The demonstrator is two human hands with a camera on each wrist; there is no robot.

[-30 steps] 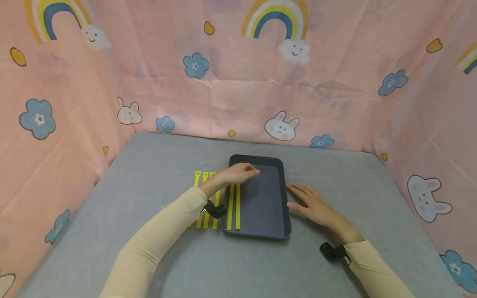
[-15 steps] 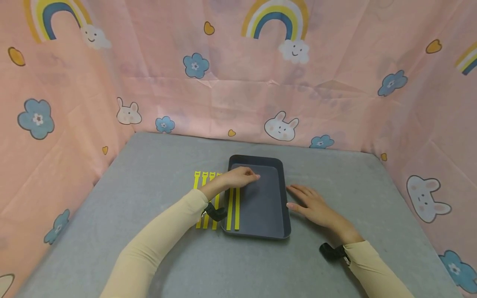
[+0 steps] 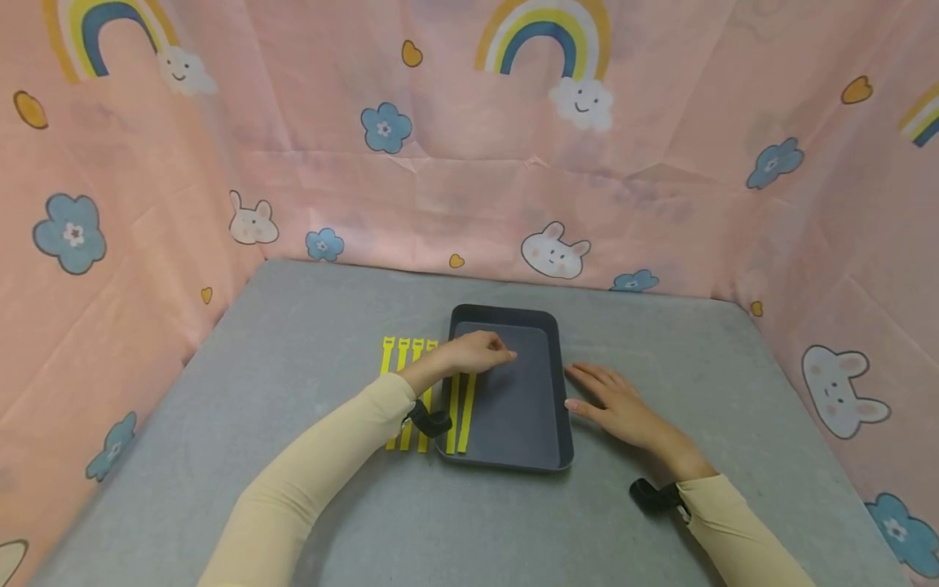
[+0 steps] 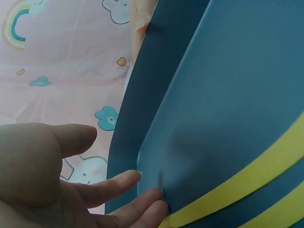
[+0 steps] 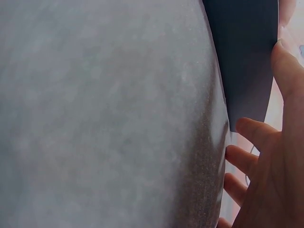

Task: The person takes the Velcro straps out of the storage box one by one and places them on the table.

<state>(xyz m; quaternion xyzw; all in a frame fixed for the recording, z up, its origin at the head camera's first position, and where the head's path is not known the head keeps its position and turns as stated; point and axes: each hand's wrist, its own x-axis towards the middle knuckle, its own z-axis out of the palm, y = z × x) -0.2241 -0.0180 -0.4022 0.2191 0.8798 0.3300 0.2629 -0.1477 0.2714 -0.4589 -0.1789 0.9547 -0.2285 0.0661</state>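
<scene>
In the head view a dark grey tray (image 3: 517,424) lies on the table. Two yellow hook-and-loop cable ties (image 3: 465,417) lie along its left side, their far ends hidden under my left hand (image 3: 477,352). That hand is over the tray; in the left wrist view its thumb and index finger are apart, and its lower fingers (image 4: 152,211) are at the end of a yellow tie (image 4: 237,185), contact unclear. My right hand (image 3: 619,408) is beside the tray's right wall with fingers extended. In the right wrist view its thumb touches the tray's rim (image 5: 247,61).
Several more yellow ties (image 3: 404,350) lie side by side on the grey table (image 3: 308,326), left of the tray, partly covered by my left forearm. A pink printed curtain (image 3: 469,196) encloses the back and sides of the table.
My left hand has shifted slightly nearer and to the right. The right-hand tie in the tray has turned a little, its near end going left. The right hand stays put.
</scene>
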